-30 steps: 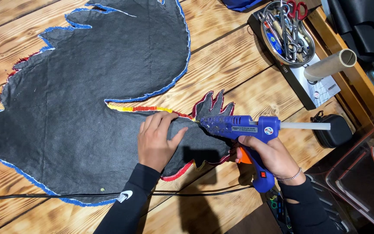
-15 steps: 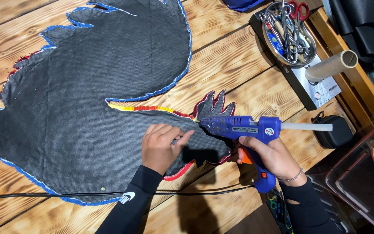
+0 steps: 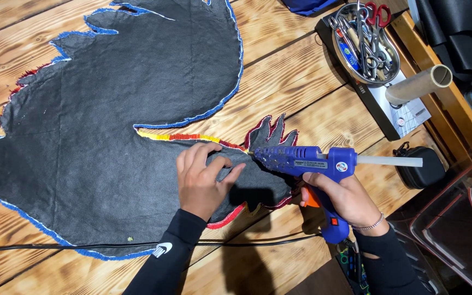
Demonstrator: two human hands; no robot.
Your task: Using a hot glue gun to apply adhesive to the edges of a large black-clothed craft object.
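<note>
left hand [image 3: 200, 180] lies palm down, fingers curled, just left of the glue gun [image 3: 307, 164] tip; right hand [image 3: 345, 199] wraps the gun's grip from below.

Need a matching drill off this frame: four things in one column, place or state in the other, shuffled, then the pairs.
Things:
1. glue gun
2. left hand
3. metal bowl of scissors
4. cardboard tube

Places or states:
A. pressed flat on the black fabric
B. lying by the table's right edge
C. held in the right hand, nozzle at the fabric's edge
D. at the top right, on a flat dark box

Pairs: 1-C, 2-A, 3-D, 4-B
</note>
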